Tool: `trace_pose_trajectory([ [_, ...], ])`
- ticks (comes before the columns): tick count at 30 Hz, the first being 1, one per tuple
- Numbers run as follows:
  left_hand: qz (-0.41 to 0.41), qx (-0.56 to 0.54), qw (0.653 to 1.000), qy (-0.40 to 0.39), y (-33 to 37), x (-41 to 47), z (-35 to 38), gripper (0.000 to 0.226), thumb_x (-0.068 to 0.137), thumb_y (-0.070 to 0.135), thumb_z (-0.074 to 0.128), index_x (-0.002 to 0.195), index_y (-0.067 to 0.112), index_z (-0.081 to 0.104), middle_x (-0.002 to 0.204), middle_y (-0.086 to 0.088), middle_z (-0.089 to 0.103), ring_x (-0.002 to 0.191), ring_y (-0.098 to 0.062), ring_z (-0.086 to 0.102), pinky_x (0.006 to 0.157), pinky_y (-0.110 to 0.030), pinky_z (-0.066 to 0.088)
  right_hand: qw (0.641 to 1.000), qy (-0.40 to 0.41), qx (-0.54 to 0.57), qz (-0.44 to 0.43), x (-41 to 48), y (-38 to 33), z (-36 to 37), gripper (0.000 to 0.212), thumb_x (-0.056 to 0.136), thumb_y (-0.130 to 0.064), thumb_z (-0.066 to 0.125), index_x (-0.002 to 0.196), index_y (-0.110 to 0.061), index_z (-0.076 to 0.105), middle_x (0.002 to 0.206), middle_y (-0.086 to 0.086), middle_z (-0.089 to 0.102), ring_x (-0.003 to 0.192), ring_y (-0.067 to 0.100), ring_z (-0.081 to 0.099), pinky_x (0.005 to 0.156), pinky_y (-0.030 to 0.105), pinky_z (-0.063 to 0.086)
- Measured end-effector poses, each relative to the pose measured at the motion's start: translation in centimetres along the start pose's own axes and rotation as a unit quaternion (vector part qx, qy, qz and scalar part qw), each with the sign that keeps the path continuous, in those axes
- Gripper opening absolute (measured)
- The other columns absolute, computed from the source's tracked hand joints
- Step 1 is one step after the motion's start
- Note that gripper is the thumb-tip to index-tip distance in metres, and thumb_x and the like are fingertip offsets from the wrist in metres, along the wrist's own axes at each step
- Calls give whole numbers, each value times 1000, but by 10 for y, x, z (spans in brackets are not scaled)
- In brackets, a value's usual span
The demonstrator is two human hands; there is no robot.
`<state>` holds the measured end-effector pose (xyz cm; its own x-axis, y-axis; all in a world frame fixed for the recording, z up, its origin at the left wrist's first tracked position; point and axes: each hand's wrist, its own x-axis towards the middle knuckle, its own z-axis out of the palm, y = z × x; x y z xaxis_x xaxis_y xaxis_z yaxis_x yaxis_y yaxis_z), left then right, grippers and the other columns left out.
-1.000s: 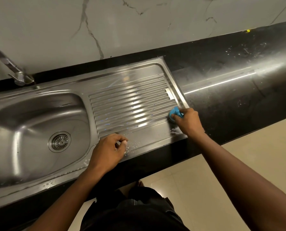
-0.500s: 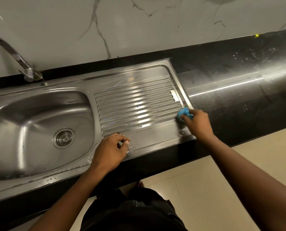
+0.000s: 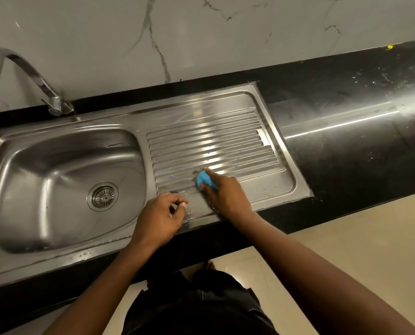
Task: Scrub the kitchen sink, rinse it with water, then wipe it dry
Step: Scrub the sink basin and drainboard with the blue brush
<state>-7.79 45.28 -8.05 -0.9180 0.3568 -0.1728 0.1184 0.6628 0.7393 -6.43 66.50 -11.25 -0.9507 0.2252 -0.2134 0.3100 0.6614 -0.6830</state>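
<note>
Head view. 1 stainless sink set into 1 black countertop, with 1 basin at left, 1 round drain in its floor, and 1 ribbed drainboard at right. 1 curved tap behind the basin, spout turned left.

1 blue scrubber pressed on the near ribs of the drainboard, clamped in the right hand, forefinger stretched along its top, other fingers wrapped round it. Left hand just beside, on the flat front rim between basin and drainboard, fingers curled in to the thumb, nothing seen inside them.

Water drops on the rim near both hands. 1 white veined marble wall behind. 2 bare forearms, dark clothing below.
</note>
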Motion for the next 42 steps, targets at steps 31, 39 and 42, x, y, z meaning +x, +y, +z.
trace_pose_trajectory([
  [31,-13,9,1000,-5,-29,-3,-41,11,98,32,66,99,34,77,93,25,68,82,2,64,71,-23,52,990,70,13,122,12,25,-55,45,98,-32,70,138,-11,64,121,7,74,85,2,66,70,12,50],
  [39,-21,-2,1000,18,-52,-13,-62,10,96,30,68,99,34,77,94,24,69,81,-1,65,77,-35,60,991,66,43,108,1,-9,-17,49,100,-33,65,145,-15,56,124,8,71,90,3,66,75,20,57],
  [42,-23,-2,1000,14,-60,-14,-70,11,97,30,67,100,32,78,93,21,70,78,-3,67,74,-39,61,996,16,59,68,-5,-58,30,50,98,-37,67,145,-20,58,127,8,71,111,20,69,100,40,56],
])
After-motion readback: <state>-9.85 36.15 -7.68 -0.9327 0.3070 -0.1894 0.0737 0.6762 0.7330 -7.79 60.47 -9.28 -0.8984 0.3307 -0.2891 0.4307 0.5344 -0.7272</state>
